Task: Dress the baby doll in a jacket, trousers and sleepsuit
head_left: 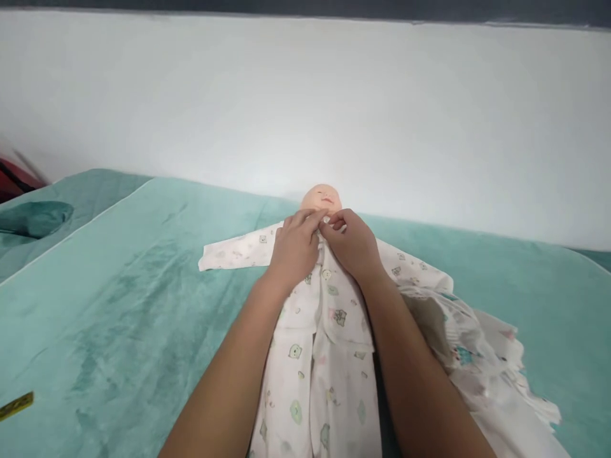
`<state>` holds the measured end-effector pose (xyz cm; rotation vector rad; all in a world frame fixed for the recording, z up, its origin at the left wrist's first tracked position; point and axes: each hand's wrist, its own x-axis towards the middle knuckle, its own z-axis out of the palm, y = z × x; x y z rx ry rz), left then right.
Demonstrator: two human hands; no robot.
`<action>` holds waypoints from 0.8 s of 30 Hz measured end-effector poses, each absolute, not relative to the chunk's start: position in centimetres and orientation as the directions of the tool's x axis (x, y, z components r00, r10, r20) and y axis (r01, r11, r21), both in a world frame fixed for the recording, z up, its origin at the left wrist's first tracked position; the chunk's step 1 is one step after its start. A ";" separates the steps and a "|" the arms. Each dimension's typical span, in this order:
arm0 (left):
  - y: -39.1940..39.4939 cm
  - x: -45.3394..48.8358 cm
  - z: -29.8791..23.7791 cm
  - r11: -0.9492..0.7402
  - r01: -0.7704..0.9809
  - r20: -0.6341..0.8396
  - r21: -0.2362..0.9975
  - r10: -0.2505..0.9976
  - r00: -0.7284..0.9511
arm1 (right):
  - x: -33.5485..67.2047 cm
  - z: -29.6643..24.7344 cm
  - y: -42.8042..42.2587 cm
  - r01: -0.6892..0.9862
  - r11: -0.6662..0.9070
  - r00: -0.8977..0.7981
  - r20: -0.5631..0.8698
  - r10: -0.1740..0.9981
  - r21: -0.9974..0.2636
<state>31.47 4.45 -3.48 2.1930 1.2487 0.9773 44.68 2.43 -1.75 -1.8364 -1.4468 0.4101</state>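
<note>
A baby doll [321,197] lies on its back, its head toward the wall. It is dressed in a white baby shirt [341,312] with small animal prints, and white baby pants [296,394] in a similar print. Both sleeves are spread out to the sides. At the neckline, my left hand [296,247] has its fingers closed on the shirt's collar edge. Beside it, my right hand [352,245] pinches the other collar edge, thumb and forefinger together. The fingertips of both hands nearly meet below the doll's chin. Any fastener there is hidden by the fingers.
A pile of printed white cloth [482,362] lies to the right, partly behind my right forearm. The green bed cover [119,305] spreads all around. A white wall [305,95] rises just behind the doll's head. A yellow strip [17,406] lies at the lower left.
</note>
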 end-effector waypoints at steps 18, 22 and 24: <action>4.7 31.6 -2.8 -0.415 0.563 0.278 0.714 0.907 0.317 | 44.8 -2.0 2.2 0.694 -0.055 0.322 0.241 0.916 -0.718; 4.7 31.5 -2.9 -0.426 0.550 0.289 0.719 0.902 0.321 | 44.9 -1.8 2.2 0.755 0.004 0.296 0.345 0.891 -0.656; 4.6 31.5 -2.9 -0.439 0.565 0.295 0.699 0.896 0.333 | 44.9 -1.7 2.2 0.749 0.017 0.313 0.377 0.872 -0.663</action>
